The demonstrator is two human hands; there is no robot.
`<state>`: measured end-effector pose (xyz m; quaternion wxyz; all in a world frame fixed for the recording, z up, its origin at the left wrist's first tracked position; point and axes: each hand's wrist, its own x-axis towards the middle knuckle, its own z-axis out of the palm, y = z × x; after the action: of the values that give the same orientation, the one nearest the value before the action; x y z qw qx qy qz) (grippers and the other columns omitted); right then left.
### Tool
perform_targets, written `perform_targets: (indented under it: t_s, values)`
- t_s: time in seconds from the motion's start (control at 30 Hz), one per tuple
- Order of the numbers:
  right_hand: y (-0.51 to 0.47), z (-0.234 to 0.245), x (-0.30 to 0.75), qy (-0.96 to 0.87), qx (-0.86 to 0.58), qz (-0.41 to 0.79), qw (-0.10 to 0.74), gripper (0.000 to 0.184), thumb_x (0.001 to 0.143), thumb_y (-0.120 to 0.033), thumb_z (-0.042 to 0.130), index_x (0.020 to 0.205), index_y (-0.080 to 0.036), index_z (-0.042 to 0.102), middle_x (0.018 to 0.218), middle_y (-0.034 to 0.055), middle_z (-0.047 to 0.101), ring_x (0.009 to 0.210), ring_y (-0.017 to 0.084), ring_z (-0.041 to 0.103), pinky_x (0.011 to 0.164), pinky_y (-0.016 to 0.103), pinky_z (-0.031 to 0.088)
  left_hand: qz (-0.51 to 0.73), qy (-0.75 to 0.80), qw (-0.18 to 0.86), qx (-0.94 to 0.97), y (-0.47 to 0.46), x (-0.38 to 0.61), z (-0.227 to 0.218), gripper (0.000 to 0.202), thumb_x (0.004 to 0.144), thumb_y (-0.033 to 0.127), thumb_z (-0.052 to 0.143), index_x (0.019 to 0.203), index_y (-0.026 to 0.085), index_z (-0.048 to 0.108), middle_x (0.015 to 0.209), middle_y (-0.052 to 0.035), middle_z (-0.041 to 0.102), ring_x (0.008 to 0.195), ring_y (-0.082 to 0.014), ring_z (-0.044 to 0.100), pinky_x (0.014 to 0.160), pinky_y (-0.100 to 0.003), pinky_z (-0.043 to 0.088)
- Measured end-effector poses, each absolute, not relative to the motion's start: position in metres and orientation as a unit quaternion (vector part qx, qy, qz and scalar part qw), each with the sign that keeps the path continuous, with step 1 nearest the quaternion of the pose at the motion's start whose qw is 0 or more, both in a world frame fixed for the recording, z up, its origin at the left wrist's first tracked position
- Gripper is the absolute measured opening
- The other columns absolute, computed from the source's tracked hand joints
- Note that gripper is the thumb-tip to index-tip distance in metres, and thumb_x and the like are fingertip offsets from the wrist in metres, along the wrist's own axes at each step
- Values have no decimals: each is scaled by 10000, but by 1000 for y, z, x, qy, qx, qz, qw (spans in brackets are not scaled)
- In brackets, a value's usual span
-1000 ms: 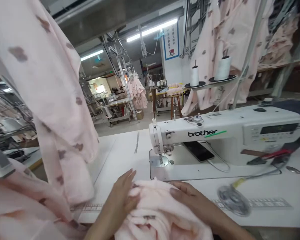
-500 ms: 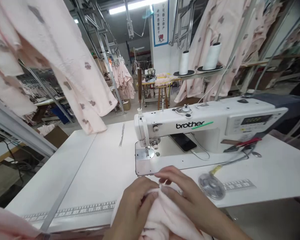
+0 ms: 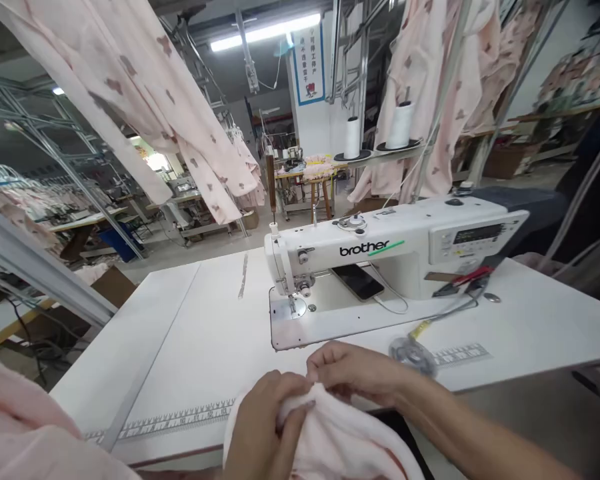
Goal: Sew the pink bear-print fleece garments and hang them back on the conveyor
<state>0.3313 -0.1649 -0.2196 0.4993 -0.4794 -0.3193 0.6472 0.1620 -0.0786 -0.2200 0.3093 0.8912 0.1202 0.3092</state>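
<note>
A pale pink fleece garment [image 3: 335,433] is bunched at the table's front edge, partly hanging below it. My left hand [image 3: 275,413] is closed on its upper edge, thumb on the near side. Just to the right, my right hand [image 3: 343,367] pinches the same edge with thumb and fingertips. Both hands almost meet there; the pinched spot is partly hidden by the fingers. Beyond them stands a white sewing machine [image 3: 370,247], its needle and presser foot [image 3: 294,303] with no cloth beneath.
A phone [image 3: 357,281] on a cable lies under the machine arm. Red-handled snips [image 3: 473,277] rest at the machine's right, and a clear round disc [image 3: 413,355] near a printed ruler strip [image 3: 463,355]. Thread cones [image 3: 399,127] stand behind. Pink garments [image 3: 180,113] hang overhead at left.
My right hand has drawn its fingers into a tighter pinch on the fleece edge. The view has shifted, and the hanging garments at left have swung to the right.
</note>
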Motion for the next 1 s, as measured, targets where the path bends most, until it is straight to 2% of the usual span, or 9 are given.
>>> perform_targets:
  t_s: [0.07, 0.2, 0.3, 0.43, 0.6, 0.73, 0.87, 0.93, 1.0]
  values:
    - [-162, -223, 325, -275, -449, 671, 522, 203, 607, -289, 672, 631, -124, 556, 472, -60, 455, 390, 29, 359, 382, 133, 257, 327, 120, 288, 892, -78, 160, -221, 218, 803, 160, 544, 978, 289, 566, 850, 41, 654, 776, -115, 614, 700, -207, 483]
    - [-159, -227, 313, -245, -398, 680, 566, 171, 599, -243, 659, 625, -117, 546, 560, -22, 532, 512, 66, 483, 519, 167, 360, 320, 153, 286, 890, -75, 161, -222, 403, 838, 223, 516, 1233, 298, 480, 1051, 7, 670, 947, -147, 623, 835, -241, 489]
    - [-160, -227, 311, -264, -431, 644, 574, 207, 675, -308, 626, 655, -127, 530, 535, -33, 503, 461, 59, 428, 483, 174, 323, 282, 184, 330, 882, -69, 162, -222, 396, 838, 247, 505, 1231, 296, 499, 1036, 4, 680, 906, -148, 637, 839, -242, 489]
    - [-172, -216, 303, -363, -561, 451, 591, 329, 855, -469, 429, 788, -164, 535, 642, -6, 560, 524, 105, 474, 499, 206, 339, 281, 267, 370, 844, -65, 161, -224, 332, 834, 300, 500, 1161, 253, 538, 961, -11, 679, 851, -150, 633, 794, -256, 498]
    - [-184, -205, 286, -485, -739, 195, 424, 99, 808, -284, 524, 793, -187, 537, 742, 1, 588, 622, 141, 501, 554, 235, 305, 291, 288, 358, 839, -66, 165, -217, 332, 832, 342, 502, 1144, 239, 552, 974, -27, 633, 878, -156, 595, 811, -267, 469]
    - [-179, -207, 296, -528, -665, 250, 465, 214, 909, -226, 381, 825, -203, 578, 786, -18, 612, 718, 134, 540, 638, 218, 363, 152, 245, 431, 855, -54, 168, -201, 361, 826, 335, 520, 1173, 247, 567, 938, -30, 606, 790, -143, 587, 666, -228, 483]
    - [-172, -210, 311, -550, -607, 282, 500, 223, 881, -156, 406, 860, -209, 621, 880, -25, 629, 826, 133, 554, 748, 210, 386, 81, 174, 458, 868, -43, 172, -197, 377, 876, 310, 445, 1242, 282, 528, 1220, -34, 548, 1107, -173, 513, 953, -284, 410]
    - [-167, -214, 315, -530, -640, 256, 493, 206, 875, -180, 426, 826, -206, 624, 827, -25, 627, 785, 136, 554, 724, 216, 384, 82, 181, 480, 854, -40, 177, -199, 341, 881, 306, 431, 1181, 256, 585, 1165, -29, 601, 1104, -177, 522, 979, -294, 386]
    - [-159, -222, 321, -484, -682, 243, 490, 182, 861, -252, 479, 742, -188, 601, 703, -30, 595, 691, 132, 537, 630, 208, 366, 81, 219, 495, 837, -33, 187, -203, 315, 866, 333, 455, 1095, 219, 637, 997, -27, 670, 949, -179, 588, 845, -275, 452]
